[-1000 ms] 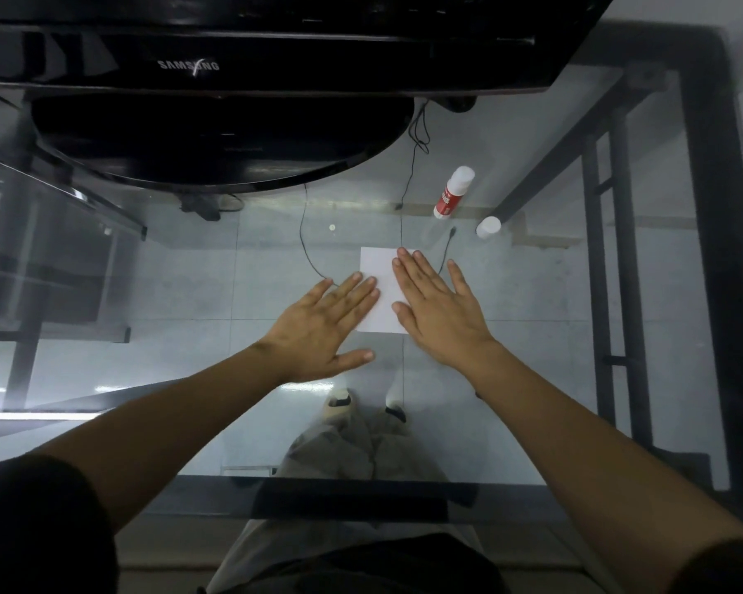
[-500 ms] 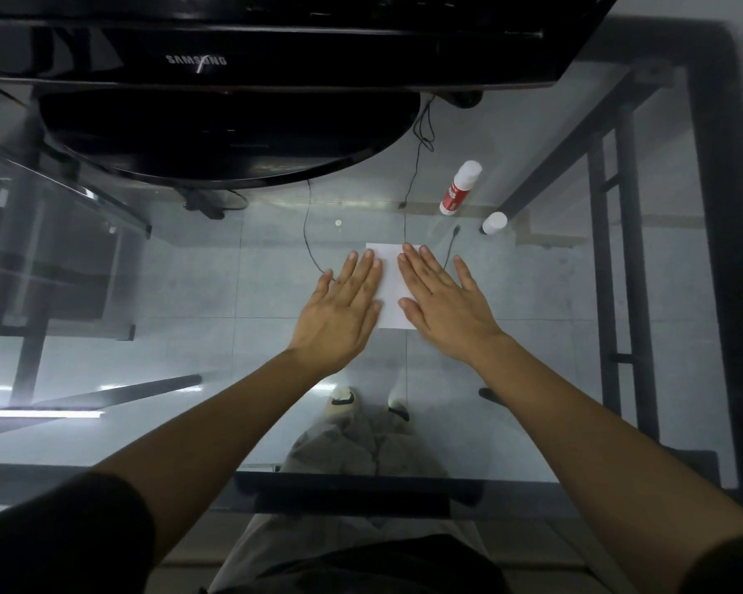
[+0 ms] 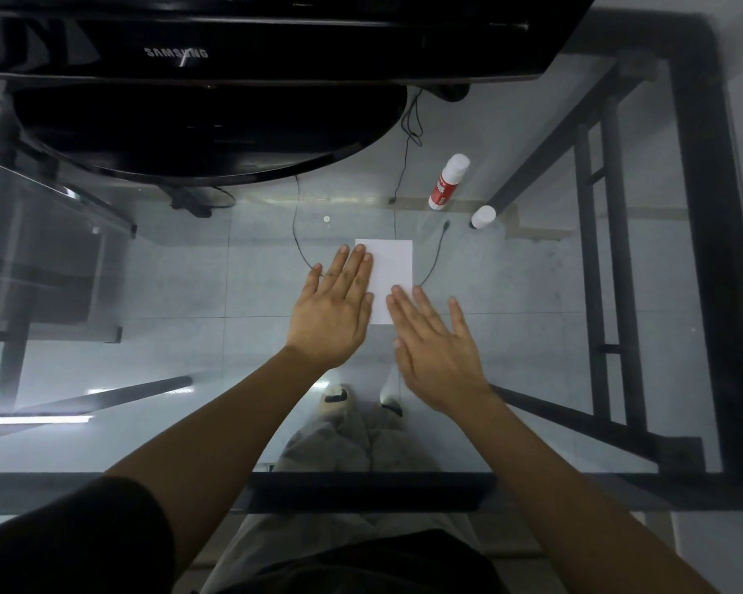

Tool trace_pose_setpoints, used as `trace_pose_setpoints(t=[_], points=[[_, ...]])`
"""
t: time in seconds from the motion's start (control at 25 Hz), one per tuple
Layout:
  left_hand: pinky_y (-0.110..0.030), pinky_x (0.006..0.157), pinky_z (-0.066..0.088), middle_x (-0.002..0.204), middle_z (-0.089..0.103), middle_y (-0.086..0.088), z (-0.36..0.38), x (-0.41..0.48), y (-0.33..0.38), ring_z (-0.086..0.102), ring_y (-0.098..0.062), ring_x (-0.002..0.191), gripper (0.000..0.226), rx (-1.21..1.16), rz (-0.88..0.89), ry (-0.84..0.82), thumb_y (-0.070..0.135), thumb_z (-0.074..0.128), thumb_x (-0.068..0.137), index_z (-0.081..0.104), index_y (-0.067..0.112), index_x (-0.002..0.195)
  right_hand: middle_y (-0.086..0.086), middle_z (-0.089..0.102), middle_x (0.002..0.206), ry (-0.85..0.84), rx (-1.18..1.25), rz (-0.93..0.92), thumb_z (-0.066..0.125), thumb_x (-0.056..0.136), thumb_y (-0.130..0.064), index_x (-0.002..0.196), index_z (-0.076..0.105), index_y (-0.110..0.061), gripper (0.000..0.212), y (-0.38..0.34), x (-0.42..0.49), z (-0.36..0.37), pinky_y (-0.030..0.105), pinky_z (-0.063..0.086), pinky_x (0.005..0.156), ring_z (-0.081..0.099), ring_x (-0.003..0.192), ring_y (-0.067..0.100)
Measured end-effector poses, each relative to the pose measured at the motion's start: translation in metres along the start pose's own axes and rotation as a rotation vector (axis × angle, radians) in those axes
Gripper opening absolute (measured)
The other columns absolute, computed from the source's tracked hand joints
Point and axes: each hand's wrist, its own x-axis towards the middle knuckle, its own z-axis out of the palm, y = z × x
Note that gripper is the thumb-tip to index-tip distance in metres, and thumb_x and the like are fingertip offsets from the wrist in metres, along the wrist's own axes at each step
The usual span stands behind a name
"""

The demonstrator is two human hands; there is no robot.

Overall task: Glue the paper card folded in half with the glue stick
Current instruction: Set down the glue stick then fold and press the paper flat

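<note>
Both hands lie flat with fingers spread, gripping nothing: the left hand (image 3: pixel 333 312) covers the folded paper card's (image 3: pixel 391 274) left edge, the right hand (image 3: pixel 436 347) its near corner. Firm, even strokes from fold to open edge should seat the glue without skewing the halves.

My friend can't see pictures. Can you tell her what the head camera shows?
Two open hands, left hand and right hand, press flat on a white paper card on a glass table. A glue stick and its cap stand beyond.
</note>
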Motion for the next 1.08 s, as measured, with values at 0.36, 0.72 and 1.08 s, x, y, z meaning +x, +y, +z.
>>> trace_pose_setpoints(t=[0.36, 0.72, 1.08], points=[[-0.038, 0.114, 0.000, 0.157, 0.009, -0.004, -0.001, 0.000, 0.000, -0.007, -0.014, 0.140, 0.056, 0.008, -0.004, 0.006, 0.039, 0.005, 0.096, 0.004, 0.013, 0.146, -0.008, -0.013, 0.150, 0.042, 0.023, 0.092, 0.007, 0.094, -0.041, 0.139, -0.016, -0.022, 0.054, 0.004, 0.013, -0.006, 0.040, -0.023, 0.105, -0.021, 0.137, 0.013], [-0.037, 0.114, 0.000, 0.156, 0.009, -0.003, -0.001, -0.001, -0.001, -0.005, -0.015, 0.141, 0.056, 0.004, 0.002, 0.005, 0.042, -0.002, 0.094, -0.002, 0.016, 0.144, -0.004, -0.013, 0.154, 0.076, 0.049, 0.103, 0.011, 0.097, -0.038, 0.138, -0.018, -0.020, 0.054, 0.002, 0.034, -0.012, 0.040, -0.018, 0.108, -0.021, 0.137, 0.014], [-0.038, 0.114, 0.001, 0.156, 0.011, -0.004, -0.001, -0.001, -0.001, -0.004, -0.015, 0.141, 0.054, 0.000, 0.011, 0.013, 0.040, 0.002, 0.095, 0.000, 0.016, 0.143, -0.004, -0.004, 0.157, 0.059, -0.034, 0.057, 0.013, 0.097, -0.038, 0.142, -0.013, -0.021, 0.055, 0.006, 0.045, -0.015, 0.046, -0.016, 0.109, -0.020, 0.138, 0.016]])
